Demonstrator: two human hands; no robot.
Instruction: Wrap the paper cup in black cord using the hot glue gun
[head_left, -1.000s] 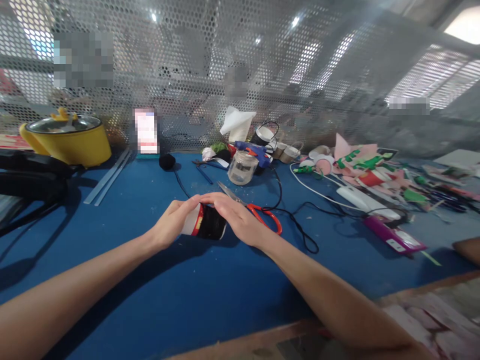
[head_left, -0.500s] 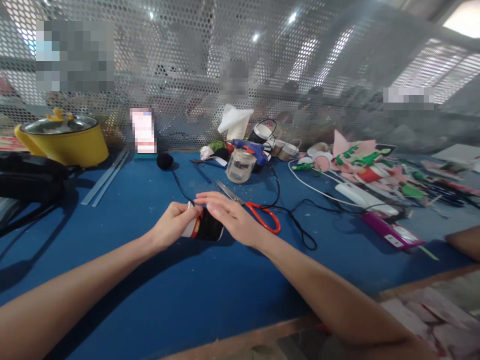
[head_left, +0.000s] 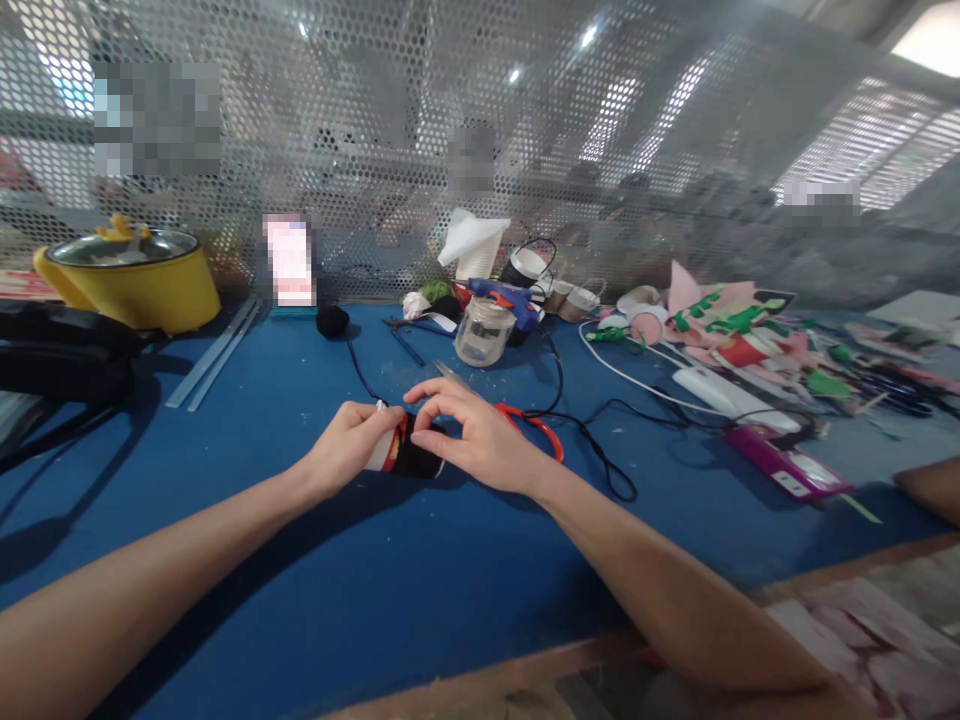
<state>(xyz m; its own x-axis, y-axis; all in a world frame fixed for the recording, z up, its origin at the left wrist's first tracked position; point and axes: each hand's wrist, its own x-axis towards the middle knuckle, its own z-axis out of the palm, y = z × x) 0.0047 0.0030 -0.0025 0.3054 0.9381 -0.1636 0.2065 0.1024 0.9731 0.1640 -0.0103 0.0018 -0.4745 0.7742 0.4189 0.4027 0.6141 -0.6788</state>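
Note:
A small paper cup (head_left: 420, 452), white with a red and yellow band, lies on its side; black yarn covers its right part. My left hand (head_left: 349, 445) is closed round its white end, the thumb pressing near the rim of the black winding. My right hand (head_left: 469, 430) is at the black end, fingers curved and apart; whether the fingertips touch the yarn I cannot tell. A black yarn strand (head_left: 360, 370) runs from the cup back to a black yarn ball (head_left: 332, 321). Orange-handled scissors (head_left: 551, 435) lie partly hidden behind my right hand.
Behind the hands are a clear jar (head_left: 484, 335), a blue glue gun (head_left: 506, 297) and pliers (head_left: 409, 328). A yellow pot (head_left: 150, 285) and a phone (head_left: 290, 262) stand at left. A white power strip (head_left: 735, 400), purple box (head_left: 784, 465) and paper scraps lie right. Another person's arm (head_left: 930, 490) shows there.
My right hand has gone from lying flat over the cup to curved, with its fingers spread apart. My left hand keeps its hold on the cup. The view has shifted slightly.

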